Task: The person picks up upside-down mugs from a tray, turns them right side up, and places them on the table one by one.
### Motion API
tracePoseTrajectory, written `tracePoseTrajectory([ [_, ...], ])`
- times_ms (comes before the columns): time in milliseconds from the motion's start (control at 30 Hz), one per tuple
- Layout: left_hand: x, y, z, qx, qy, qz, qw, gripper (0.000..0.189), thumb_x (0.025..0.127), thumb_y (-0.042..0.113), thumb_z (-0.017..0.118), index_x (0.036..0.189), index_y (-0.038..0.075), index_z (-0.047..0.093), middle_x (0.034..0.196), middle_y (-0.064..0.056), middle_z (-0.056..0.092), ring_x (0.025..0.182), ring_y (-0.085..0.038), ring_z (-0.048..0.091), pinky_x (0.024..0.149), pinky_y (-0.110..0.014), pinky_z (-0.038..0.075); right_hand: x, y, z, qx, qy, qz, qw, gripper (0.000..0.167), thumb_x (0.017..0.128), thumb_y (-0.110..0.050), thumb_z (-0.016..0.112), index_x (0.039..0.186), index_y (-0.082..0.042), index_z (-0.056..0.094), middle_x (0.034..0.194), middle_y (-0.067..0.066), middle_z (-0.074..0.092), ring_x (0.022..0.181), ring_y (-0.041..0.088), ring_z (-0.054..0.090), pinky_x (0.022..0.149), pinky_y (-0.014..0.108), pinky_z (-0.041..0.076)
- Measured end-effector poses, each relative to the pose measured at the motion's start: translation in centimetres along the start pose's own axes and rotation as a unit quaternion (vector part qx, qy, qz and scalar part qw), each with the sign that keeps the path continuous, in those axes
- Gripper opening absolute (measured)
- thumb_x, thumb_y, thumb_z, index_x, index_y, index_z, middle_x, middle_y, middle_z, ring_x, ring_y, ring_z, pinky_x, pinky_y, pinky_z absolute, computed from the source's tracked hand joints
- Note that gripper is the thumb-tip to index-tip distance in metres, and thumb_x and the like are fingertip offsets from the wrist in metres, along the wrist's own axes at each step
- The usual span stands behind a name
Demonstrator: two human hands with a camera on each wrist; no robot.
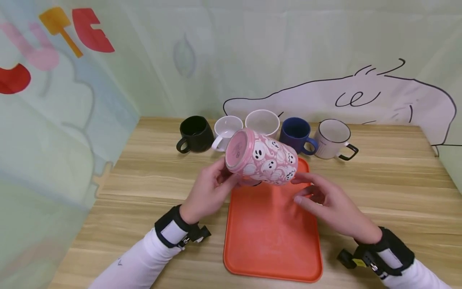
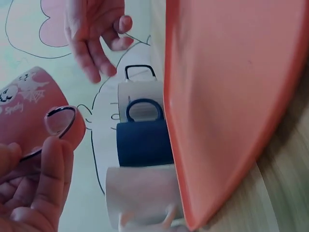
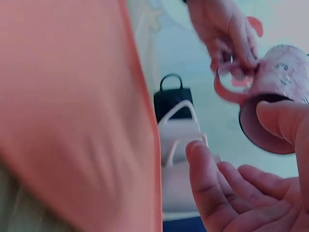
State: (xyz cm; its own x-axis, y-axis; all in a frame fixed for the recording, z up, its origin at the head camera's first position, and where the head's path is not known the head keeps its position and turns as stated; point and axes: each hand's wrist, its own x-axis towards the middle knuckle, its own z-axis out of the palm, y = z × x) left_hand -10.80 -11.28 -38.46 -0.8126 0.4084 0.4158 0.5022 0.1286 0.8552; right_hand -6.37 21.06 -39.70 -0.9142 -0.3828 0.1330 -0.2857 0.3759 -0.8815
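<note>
In the head view my left hand grips a pink mug with white ghost faces. The mug lies on its side in the air, its base turned left and its mouth to the right. From the left wrist view, the left fingers are at the mug's handle, which has a dark edge. At the mouth end hovers my right hand, fingers loosely bent and spread. The right wrist view shows its thumb overlapping the dark rim. Below is an orange-red tray.
Along the back of the wooden table stand a black mug, a small white cup, a wider white cup, a blue mug and a white mug with black handle. A printed cloth hangs behind them.
</note>
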Motion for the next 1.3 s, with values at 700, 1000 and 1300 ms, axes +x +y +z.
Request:
tracePoseTrajectory([
  [700,1.0,-1.6,4.6,-0.135,0.021,-0.048,0.9895,0.029,0.104,-0.004,0.063,0.133,-0.005,0.060,0.112,-0.017,0.070,0.088,-0.027,0.070,0.081,-0.037,0.063,3.3,-0.8,4.0,0.306,0.013,0.123,0.9439,0.040,0.108,-0.015,0.065,0.142,0.002,0.054,0.123,0.017,0.067,0.102,0.027,0.070,0.088,0.033,0.061],
  [1000,0.9,-1.5,5.1,-0.174,0.018,-0.076,0.9816,0.029,0.103,-0.006,0.062,0.132,-0.009,0.058,0.110,-0.022,0.068,0.083,-0.019,0.071,0.079,-0.036,0.064,2.9,-0.4,4.4,0.333,0.030,0.113,0.9355,0.035,0.110,-0.016,0.061,0.138,0.005,0.057,0.115,0.013,0.069,0.092,0.021,0.069,0.089,0.031,0.061],
  [1300,1.0,-1.0,4.5,-0.174,-0.020,-0.082,0.9811,0.031,0.103,-0.006,0.063,0.133,-0.008,0.057,0.116,-0.022,0.068,0.095,-0.055,0.066,0.081,-0.039,0.064,2.3,-0.1,3.9,0.325,0.052,0.069,0.9417,0.029,0.110,-0.013,0.060,0.128,0.010,0.059,0.106,0.012,0.071,0.089,0.019,0.072,0.087,0.033,0.062],
])
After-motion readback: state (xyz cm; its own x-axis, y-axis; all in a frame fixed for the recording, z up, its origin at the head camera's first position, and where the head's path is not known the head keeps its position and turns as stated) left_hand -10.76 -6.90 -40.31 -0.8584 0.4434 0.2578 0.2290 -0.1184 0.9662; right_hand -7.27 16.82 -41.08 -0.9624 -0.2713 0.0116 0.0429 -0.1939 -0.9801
